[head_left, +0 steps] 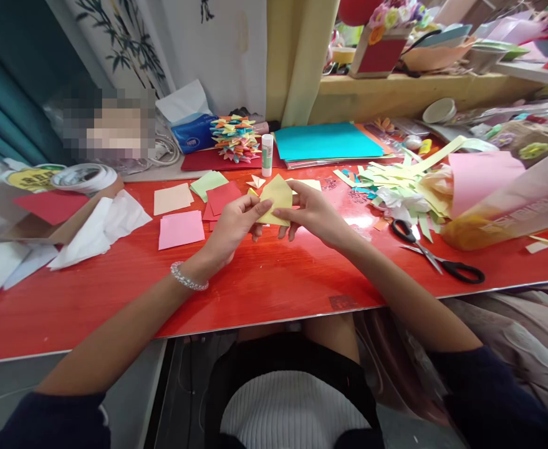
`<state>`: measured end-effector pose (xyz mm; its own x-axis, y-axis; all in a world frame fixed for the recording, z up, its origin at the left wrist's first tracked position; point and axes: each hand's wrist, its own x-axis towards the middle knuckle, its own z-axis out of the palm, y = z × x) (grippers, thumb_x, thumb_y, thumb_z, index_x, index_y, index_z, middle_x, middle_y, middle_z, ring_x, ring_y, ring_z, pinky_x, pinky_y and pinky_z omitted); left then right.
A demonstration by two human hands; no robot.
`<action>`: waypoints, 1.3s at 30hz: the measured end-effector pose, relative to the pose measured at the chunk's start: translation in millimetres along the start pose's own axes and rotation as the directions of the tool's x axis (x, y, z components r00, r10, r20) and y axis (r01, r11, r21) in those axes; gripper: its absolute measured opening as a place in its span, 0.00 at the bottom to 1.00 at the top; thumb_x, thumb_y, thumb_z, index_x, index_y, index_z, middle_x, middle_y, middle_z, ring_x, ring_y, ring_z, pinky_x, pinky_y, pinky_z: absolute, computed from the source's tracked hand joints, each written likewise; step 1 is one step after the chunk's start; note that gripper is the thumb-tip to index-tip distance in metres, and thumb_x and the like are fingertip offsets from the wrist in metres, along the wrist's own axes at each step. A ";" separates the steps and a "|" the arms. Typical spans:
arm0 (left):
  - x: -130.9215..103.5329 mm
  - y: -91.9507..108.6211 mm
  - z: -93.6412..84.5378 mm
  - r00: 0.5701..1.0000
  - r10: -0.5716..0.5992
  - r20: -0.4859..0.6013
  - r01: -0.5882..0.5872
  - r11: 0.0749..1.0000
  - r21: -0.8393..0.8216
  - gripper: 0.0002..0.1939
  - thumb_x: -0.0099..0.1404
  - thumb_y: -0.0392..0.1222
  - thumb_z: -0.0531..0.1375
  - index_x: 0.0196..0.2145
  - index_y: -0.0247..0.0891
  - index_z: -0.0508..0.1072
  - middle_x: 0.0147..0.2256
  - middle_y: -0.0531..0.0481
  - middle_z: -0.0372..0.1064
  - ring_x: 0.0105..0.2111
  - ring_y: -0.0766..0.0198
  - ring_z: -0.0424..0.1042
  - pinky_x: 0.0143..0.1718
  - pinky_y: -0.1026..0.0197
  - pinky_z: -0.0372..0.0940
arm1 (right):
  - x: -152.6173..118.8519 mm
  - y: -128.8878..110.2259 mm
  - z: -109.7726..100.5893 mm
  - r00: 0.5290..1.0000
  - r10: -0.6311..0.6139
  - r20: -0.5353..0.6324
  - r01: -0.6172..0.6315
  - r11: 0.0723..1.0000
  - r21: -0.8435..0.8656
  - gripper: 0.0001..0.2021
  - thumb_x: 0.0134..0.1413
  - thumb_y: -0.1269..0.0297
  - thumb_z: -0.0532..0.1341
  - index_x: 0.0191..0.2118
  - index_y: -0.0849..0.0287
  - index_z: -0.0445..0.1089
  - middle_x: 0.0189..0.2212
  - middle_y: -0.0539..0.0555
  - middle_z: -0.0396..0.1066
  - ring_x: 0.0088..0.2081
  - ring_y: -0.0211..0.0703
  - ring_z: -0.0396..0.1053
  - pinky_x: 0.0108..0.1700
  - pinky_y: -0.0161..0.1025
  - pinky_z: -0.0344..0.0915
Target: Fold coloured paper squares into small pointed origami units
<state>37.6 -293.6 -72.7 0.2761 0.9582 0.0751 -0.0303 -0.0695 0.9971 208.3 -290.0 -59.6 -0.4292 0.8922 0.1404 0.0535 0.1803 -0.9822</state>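
A yellow paper square (pixel 276 198), seemingly creased, is held up over the red table between both hands. My left hand (pixel 237 226) pinches its left side with the thumb on top. On the right edge, my right hand (pixel 312 212) has thumb and fingers closed. Just behind the hands lie a small folded paper piece (pixel 255 181) and an upright glue stick (pixel 267 156). Left of them are stacks of paper squares: red (pixel 223 196), green (pixel 208 183), peach (pixel 173 197) and pink (pixel 181 229). More pale yellow paper (pixel 307 184) shows partly behind my right hand.
Black-handled scissors (pixel 435 252) lie at the right by a heap of paper strips (pixel 395 181). At the back are blue paper sheets (pixel 325 142) and a multicoloured folded-paper ball (pixel 235 140). A cardboard box (pixel 68 218) and white tissue (pixel 108 227) sit left. The table's front edge (pixel 274 321) is close.
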 end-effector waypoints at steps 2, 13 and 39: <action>-0.8 -1.4 0.9 1.000 -0.021 -0.008 0.021 1.000 0.011 0.18 0.58 0.54 0.63 0.27 0.36 0.65 0.20 0.55 0.61 0.17 0.74 0.59 0.17 0.69 0.55 | 0.5 0.7 2.0 1.000 -0.001 -0.013 0.001 1.000 0.008 0.19 0.49 0.62 0.66 0.46 0.61 0.63 0.32 0.53 0.71 0.22 0.37 0.71 0.20 0.35 0.68; -3.1 -14.0 4.1 0.987 0.030 -0.157 -0.028 0.999 0.019 0.20 0.58 0.53 0.63 0.23 0.38 0.60 0.17 0.57 0.57 0.16 0.74 0.54 0.17 0.67 0.48 | 2.1 9.2 2.5 0.997 0.077 0.001 -0.077 0.997 0.019 0.14 0.44 0.58 0.69 0.33 0.64 0.73 0.28 0.54 0.74 0.28 0.37 0.71 0.26 0.33 0.70; 7.4 -2.6 -9.6 0.998 -0.054 -0.034 0.058 0.992 0.113 0.13 0.56 0.46 0.65 0.24 0.34 0.70 0.24 0.52 0.64 0.23 0.71 0.62 0.24 0.65 0.59 | 7.5 12.6 -0.5 0.983 0.162 -0.081 -0.155 0.984 0.084 0.11 0.39 0.62 0.70 0.29 0.64 0.75 0.25 0.53 0.74 0.25 0.36 0.68 0.31 0.38 0.69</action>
<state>30.5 -283.6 -74.8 0.2442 0.9695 0.0203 0.0942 -0.0446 0.9946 206.3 -280.8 -70.9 -0.3403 0.9402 -0.0106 0.0438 0.0046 -0.9990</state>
